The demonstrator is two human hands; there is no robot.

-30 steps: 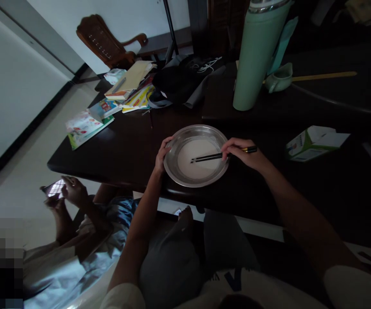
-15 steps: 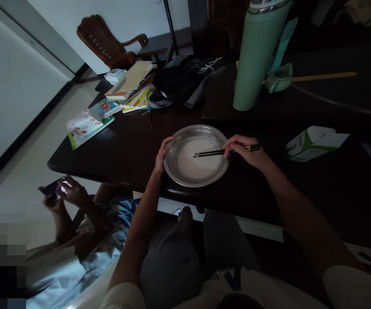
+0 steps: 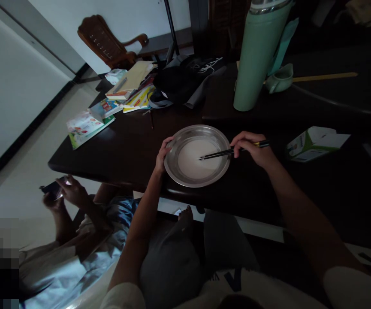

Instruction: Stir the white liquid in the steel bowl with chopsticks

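- Chopsticks (image 3: 224,152), dark with a yellow band at the held end, are gripped as a pair by the right hand (image 3: 256,150); its fingers are closed around them, and the tips are held over the white liquid (image 3: 191,163).
- That liquid is pooled in the middle of the metal plate (image 3: 198,183), which is set close to the near edge of the desk (image 3: 130,146).
- The plate's left rim is held by the left hand (image 3: 162,155), fingers curled over it.
- A green flask (image 3: 256,60) is stood upright toward the far edge, with a small green cup (image 3: 279,78) just beside it.
- A green-and-white carton (image 3: 314,142) is laid near the right hand, well apart from the plate.
- Books (image 3: 88,122) are piled at the far left corner.
- A phone (image 3: 52,189) is held in another person's hands (image 3: 71,191) beyond the left edge.
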